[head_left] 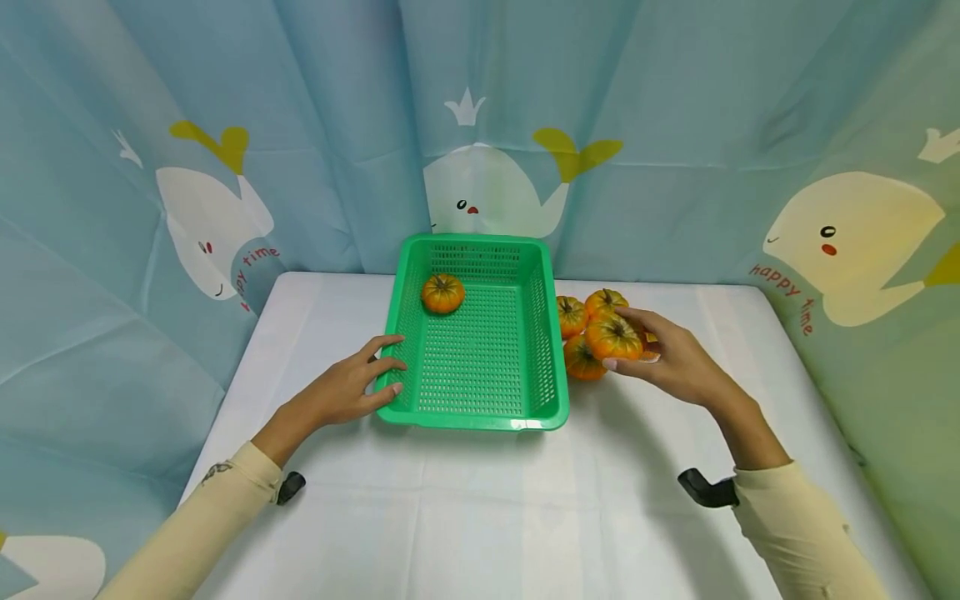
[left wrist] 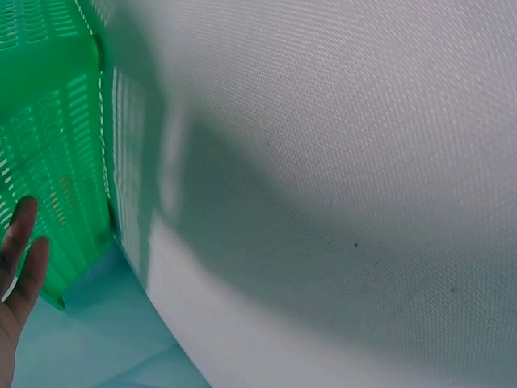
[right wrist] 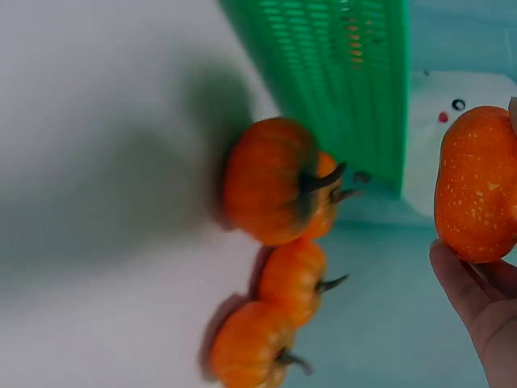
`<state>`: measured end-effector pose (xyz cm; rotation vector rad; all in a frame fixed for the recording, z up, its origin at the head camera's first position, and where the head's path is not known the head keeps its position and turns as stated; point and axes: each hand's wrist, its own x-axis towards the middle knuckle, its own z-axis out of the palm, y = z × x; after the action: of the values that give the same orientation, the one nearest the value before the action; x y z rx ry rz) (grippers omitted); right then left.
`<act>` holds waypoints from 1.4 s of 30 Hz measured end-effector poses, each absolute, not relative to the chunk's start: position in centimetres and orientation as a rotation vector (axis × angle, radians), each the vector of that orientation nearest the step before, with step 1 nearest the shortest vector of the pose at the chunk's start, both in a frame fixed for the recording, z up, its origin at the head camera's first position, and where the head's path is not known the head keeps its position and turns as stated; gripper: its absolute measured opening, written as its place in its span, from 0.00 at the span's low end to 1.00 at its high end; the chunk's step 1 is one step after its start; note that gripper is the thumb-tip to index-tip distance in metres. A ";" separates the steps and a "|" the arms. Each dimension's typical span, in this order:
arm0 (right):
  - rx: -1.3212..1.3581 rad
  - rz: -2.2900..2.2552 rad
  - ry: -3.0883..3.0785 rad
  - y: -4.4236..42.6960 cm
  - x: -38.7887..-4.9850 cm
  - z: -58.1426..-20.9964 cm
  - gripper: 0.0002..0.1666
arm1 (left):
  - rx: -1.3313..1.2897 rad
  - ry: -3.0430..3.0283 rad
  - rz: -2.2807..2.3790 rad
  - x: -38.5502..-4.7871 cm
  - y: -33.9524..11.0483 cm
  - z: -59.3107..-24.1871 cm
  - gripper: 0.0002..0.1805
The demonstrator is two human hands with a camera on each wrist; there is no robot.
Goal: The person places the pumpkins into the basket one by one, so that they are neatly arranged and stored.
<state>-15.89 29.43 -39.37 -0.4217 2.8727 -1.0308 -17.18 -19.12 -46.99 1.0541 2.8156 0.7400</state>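
Note:
An orange pumpkin (head_left: 613,336) is held between the thumb and fingers of my right hand (head_left: 675,354), above the other pumpkins. In the right wrist view the held pumpkin (right wrist: 477,186) is off the table, cut by the frame edge. Several more small pumpkins (head_left: 583,358) with dark stems lie against the right side of a green plastic basket (head_left: 471,422). One pumpkin (head_left: 443,293) sits inside the basket, toward its back left. My left hand (head_left: 352,387) rests on the basket's left rim, fingers spread and fairly straight. In the left wrist view, two fingers (left wrist: 28,267) show before the basket wall.
The basket stands on a table with a white cloth (head_left: 487,517), close to its back edge. Behind and around the table hangs a light blue curtain (head_left: 337,100) with printed whales. Black wrist mounts (head_left: 707,489) stick out beside both cuffs.

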 end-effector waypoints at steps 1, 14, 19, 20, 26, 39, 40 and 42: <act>-0.425 -1.038 2.868 29.2 -16.0 -39.2 0.48 | 1.055 2.818 0.734 -17.2 -19.1 -47.0 0.19; -0.628 -1.048 2.817 26.3 -17.7 -37.4 0.44 | 1.065 2.825 0.746 -17.3 -19.1 -47.0 0.19; -0.671 -1.020 2.761 25.4 -18.4 -36.9 0.45 | 1.065 2.826 0.757 -17.2 -19.1 -47.0 0.19; -0.675 -1.007 2.752 25.2 -18.5 -36.8 0.45 | 1.065 2.826 0.759 -17.2 -19.1 -47.0 0.19; -0.734 -0.930 2.739 24.3 -19.5 -36.4 0.47 | 1.059 2.816 0.755 -17.2 -19.1 -47.0 0.19; -0.592 -1.050 2.617 21.6 -20.9 -35.5 0.52 | 1.057 2.817 0.737 -17.1 -19.0 -46.7 0.19; -0.582 -1.036 2.621 21.3 -21.1 -35.4 0.53 | 1.056 2.818 0.736 -17.1 -19.0 -46.7 0.19; -0.574 -0.991 2.643 20.9 -21.5 -35.3 0.54 | 1.055 2.818 0.739 -17.1 -18.9 -46.7 0.19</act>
<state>-21.45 20.95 -35.33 -0.5742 2.6428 -0.9915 -17.10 -18.95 -46.65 1.0547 2.8180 0.7392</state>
